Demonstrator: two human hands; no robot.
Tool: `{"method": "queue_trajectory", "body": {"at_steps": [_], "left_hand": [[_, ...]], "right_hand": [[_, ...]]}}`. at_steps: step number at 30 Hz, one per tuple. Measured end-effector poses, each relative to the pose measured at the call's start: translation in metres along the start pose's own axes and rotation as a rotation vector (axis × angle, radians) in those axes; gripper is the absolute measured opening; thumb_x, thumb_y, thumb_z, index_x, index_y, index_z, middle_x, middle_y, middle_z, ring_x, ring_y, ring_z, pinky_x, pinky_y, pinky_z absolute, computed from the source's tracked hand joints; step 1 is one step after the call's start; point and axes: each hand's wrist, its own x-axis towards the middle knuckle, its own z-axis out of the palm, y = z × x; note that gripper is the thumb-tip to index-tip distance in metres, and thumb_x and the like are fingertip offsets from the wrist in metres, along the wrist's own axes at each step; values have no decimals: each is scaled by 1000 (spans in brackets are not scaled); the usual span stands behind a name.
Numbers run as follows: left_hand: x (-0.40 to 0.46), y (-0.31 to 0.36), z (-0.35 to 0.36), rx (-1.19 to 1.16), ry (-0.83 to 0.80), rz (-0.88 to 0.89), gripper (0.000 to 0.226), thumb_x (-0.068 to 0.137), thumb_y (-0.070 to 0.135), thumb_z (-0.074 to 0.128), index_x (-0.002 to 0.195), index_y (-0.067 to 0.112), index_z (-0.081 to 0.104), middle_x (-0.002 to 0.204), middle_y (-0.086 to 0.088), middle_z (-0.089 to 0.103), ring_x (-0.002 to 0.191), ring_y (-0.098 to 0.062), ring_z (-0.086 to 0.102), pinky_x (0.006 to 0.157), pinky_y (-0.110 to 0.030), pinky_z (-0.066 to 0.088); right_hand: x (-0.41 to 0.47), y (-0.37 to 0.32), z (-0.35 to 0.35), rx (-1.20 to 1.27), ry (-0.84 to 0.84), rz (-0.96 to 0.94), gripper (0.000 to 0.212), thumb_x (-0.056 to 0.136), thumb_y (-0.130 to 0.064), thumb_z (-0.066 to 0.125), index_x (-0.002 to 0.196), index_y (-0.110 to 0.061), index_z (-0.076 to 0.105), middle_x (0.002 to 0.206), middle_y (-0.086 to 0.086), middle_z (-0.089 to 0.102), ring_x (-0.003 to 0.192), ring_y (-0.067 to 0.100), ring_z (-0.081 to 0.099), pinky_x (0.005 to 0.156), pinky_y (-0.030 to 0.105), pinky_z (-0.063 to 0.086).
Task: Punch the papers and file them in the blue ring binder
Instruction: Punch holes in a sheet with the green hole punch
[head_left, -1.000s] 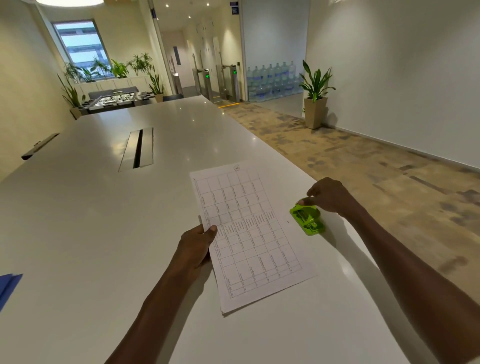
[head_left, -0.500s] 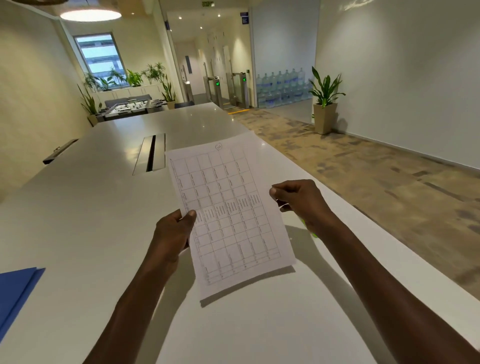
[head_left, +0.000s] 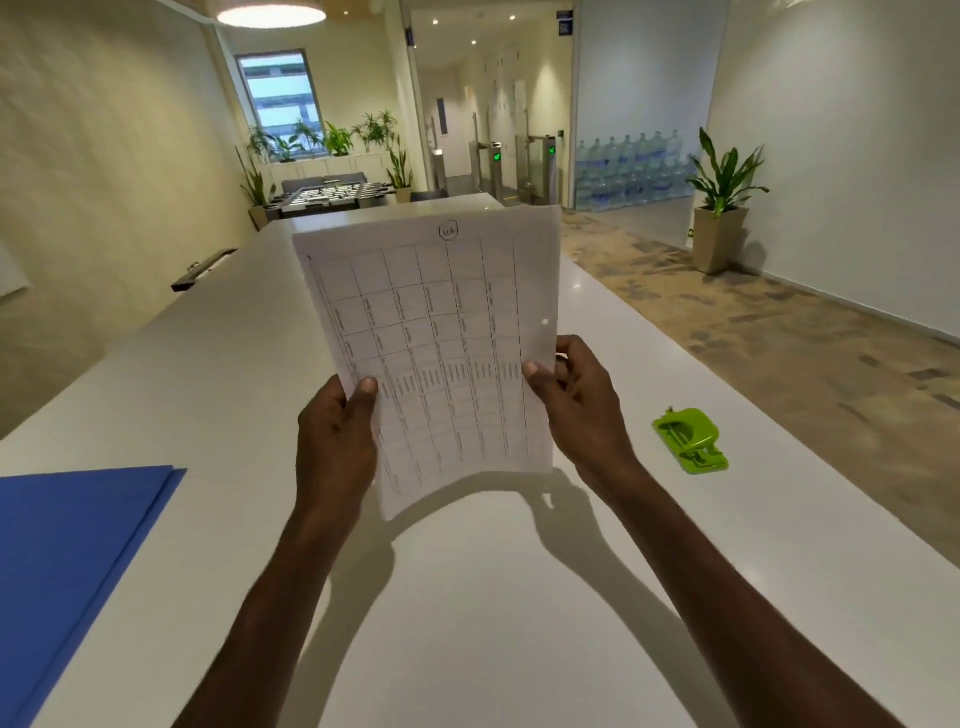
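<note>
While pinched, both hands hold paper (head_left: 441, 353).

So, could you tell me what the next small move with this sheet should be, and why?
Probably carry the sheet left toward the blue binder. A punched hole already shows near its right edge, and the green punch lies free on the table. The left hand and right hand hold the sheet in the air, so filing seems next.

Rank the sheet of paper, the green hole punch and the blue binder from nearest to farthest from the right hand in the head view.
1. Sheet of paper: gripped at its right edge by the right hand.
2. Green hole punch: on the table, to that hand's right.
3. Blue binder: flat at the far left, beyond the left hand.
</note>
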Motion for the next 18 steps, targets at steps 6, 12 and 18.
{"method": "queue_trajectory", "body": {"at_steps": [6,12,18], "left_hand": [[-38,-43,-3,88,65,-66,31,102,23,46,129,12,56,120,2,64,108,-17,61,78,-22,49],[-34,-46,-12,184,126,-59,20,102,24,44,121,20,52,112,10,58,95,-7,56,65,-4,39],[-34,-46,-16,235,63,-105,27,103,16,42,126,9,52,113,6,57,100,-14,54,76,-22,40]], "right_hand": [[-45,38,37,-66,-50,76,20,95,-14,54,114,-8,57,109,3,67,101,20,64,78,27,56],[-46,36,46,-85,-3,46,21,94,-21,54,115,-16,56,107,-9,65,96,3,61,66,6,49],[-59,42,53,-179,-16,108,24,95,-12,52,119,-9,52,111,-3,62,96,12,59,66,3,46]]}}
